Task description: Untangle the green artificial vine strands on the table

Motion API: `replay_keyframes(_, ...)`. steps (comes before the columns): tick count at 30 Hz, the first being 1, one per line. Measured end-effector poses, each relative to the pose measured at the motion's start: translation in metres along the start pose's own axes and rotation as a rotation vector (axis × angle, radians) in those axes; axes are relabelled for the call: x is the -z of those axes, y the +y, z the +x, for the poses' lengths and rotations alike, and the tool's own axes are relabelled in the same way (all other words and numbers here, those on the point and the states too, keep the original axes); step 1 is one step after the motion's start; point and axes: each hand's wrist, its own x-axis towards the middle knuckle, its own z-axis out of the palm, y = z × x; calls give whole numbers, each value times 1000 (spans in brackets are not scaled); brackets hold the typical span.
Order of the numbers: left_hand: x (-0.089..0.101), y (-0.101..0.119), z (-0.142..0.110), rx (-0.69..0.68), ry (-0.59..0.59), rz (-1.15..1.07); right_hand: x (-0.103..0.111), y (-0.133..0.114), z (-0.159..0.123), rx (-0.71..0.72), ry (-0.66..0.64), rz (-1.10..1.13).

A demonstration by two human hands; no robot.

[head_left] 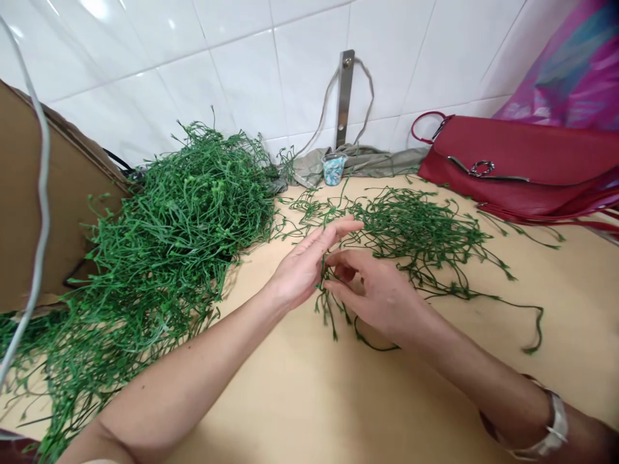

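My left hand [302,261] is held on edge at the middle of the table, fingers stretched out and flat, its palm against a small bunch of thin green artificial stems [329,312]. From the other side, my right hand [372,287] curves its thumb and fingertips round the same bunch, close to the left palm. The forked lower ends of these stems hang below the hands. Just beyond the right hand lies a loose, tangled pile of similar stems [425,229]. Part of the bunch is hidden between the hands.
A large heap of green stems [193,193] fills the left side beside a cardboard box [48,212]. At the tiled wall stand a small blue-and-white cup [333,169] and a grey cloth [387,162]. A red handbag [527,151] lies at right. A white cable [43,174] hangs at far left.
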Motion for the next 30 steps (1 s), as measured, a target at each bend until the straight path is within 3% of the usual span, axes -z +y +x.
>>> replay_keyframes(3, 2, -3, 0, 9, -8, 11, 1, 6, 2, -98, -9, 146)
replay_keyframes(7, 6, -7, 2, 73, 55, 16, 17, 13, 9, -160, 156, 279)
replay_keyframes(11, 8, -10, 4, 125, -19, 127, 31, 16, 11, -200, 221, 370)
replay_keyframes(16, 7, -10, 4, 147, 9, 228, 35, 15, 10, -228, 202, 373)
replay_keyframes(22, 8, -5, 4, 215, 42, 152, 40, 12, 9, -201, 81, 458)
replay_keyframes(30, 8, 0, 4, 254, 32, 111, 41, 15, 8, -129, 79, 349)
